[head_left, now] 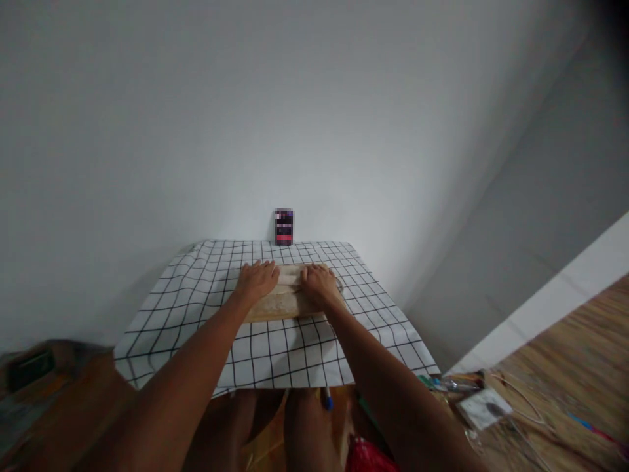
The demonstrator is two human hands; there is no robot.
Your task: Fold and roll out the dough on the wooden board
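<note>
A pale wooden board [275, 313] lies on the checked cloth in front of me. Across its far half runs a pale roller, likely a rolling pin [289, 278], visible only between my hands. My left hand [257, 280] rests palm down over its left part, fingers stretched forward. Over the right part lies my right hand [319, 282], also palm down with fingers reaching forward and bent slightly over it. Nearer me, the board's surface looks floury or coated with something light; I cannot make out what.
A white cloth with black grid lines [181, 314] covers the table. A small dark box [284, 227], blurred, stands by the wall. On the floor at right are a white power strip or box [484, 408] and cables. Something red [371, 457] lies below the table.
</note>
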